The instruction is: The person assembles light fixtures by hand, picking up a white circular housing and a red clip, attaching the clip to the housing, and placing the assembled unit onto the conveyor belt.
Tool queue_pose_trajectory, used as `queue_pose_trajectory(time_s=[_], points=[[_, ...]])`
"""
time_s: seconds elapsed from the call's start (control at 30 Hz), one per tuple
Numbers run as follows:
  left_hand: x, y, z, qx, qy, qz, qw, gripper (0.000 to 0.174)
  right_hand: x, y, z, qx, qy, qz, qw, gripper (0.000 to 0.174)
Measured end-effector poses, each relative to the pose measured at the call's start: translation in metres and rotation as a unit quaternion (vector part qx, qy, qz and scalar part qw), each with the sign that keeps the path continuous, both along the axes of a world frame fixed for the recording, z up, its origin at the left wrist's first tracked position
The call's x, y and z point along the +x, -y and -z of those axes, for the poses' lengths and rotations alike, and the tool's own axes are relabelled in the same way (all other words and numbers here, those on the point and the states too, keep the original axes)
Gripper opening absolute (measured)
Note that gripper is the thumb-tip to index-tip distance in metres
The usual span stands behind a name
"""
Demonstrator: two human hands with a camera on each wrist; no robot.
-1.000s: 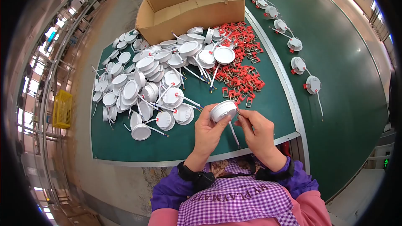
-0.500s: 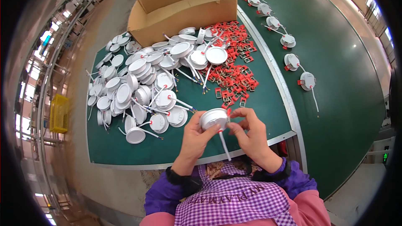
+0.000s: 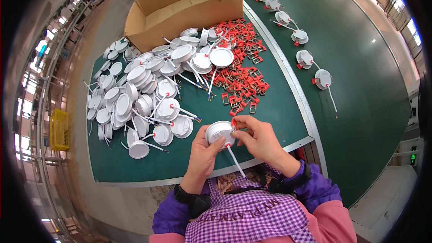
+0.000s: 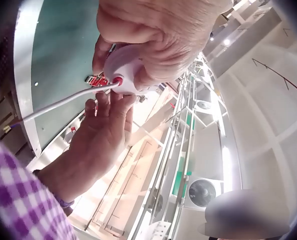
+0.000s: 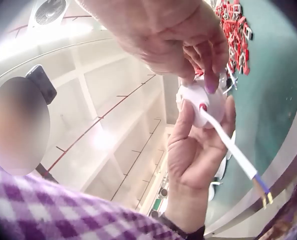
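Note:
In the head view my left hand (image 3: 201,156) grips a round white downlight (image 3: 219,130) by its rim, thumb across the back. A white cable (image 3: 235,161) comes out of a red grommet and hangs toward my body. My right hand (image 3: 260,141) pinches a small red clip (image 3: 233,123) at the lamp's right edge. The right wrist view shows the lamp's back (image 5: 211,102) facing up, the right fingertips on its far side, and blue and brown wire ends (image 5: 263,192). From the left wrist, the left hand partly covers the lamp (image 4: 126,65).
Many white downlights (image 3: 139,78) lie heaped on the green table left of a pile of red clips (image 3: 245,85). A cardboard box (image 3: 184,15) stands behind them. Beyond a metal rail (image 3: 288,74), a line of lamps with red clips (image 3: 322,79) lies on a green surface.
The lamp has turned in my left hand, so its back and cable now show toward me. Both hands have come slightly nearer my body. My right hand stays at the lamp's right edge.

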State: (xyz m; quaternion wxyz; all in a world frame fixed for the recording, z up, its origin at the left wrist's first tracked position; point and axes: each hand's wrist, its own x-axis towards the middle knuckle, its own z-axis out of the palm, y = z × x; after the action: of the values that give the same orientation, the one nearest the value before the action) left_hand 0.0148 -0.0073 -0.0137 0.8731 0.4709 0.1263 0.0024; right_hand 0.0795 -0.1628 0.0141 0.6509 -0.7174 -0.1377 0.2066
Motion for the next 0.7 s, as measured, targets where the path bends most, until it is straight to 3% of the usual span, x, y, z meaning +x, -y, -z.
queue_pose_trajectory(time_s=[0.1, 0.17, 0.2, 0.27, 0.3, 0.37, 0.43, 0.53, 0.63, 0.7], points=[[0.007, 0.001, -0.003, -0.013, -0.01, 0.026, 1.0, 0.033, 0.014, 0.014, 0.003, -0.01, -0.025, -0.015, 1.0, 0.036], [0.009, 0.001, -0.01, 0.091, 0.048, 0.019, 0.995, 0.035, 0.029, 0.024, 0.009, -0.201, 0.119, 0.018, 0.972, 0.034], [0.009, 0.001, -0.013, 0.116, 0.028, 0.01, 0.993, 0.033, 0.034, 0.025, 0.015, -0.202, 0.12, 0.017, 0.972, 0.034], [0.007, -0.005, -0.012, 0.151, 0.009, 0.021, 0.988, 0.032, 0.045, 0.025, 0.027, -0.384, 0.279, 0.068, 0.878, 0.035], [0.005, -0.008, -0.012, 0.186, -0.013, 0.035, 0.982, 0.031, 0.047, 0.023, 0.032, -0.385, 0.278, 0.071, 0.877, 0.035], [0.002, -0.01, -0.016, 0.169, -0.024, 0.034, 0.985, 0.029, 0.048, 0.014, 0.038, -0.459, 0.315, 0.077, 0.827, 0.035], [0.001, -0.01, -0.016, 0.15, -0.033, 0.035, 0.988, 0.027, 0.045, 0.011, 0.039, -0.47, 0.28, 0.082, 0.833, 0.031], [-0.002, -0.008, -0.01, -0.052, -0.028, 0.01, 0.998, 0.026, 0.045, 0.013, 0.039, -0.437, 0.248, 0.039, 0.864, 0.026], [-0.007, -0.006, -0.003, -0.136, -0.035, 0.059, 0.988, 0.031, 0.046, 0.019, 0.038, -0.416, 0.234, 0.026, 0.879, 0.028], [-0.007, -0.003, -0.004, -0.121, -0.034, 0.063, 0.99, 0.027, 0.046, 0.017, 0.03, -0.425, 0.227, 0.03, 0.875, 0.029]])
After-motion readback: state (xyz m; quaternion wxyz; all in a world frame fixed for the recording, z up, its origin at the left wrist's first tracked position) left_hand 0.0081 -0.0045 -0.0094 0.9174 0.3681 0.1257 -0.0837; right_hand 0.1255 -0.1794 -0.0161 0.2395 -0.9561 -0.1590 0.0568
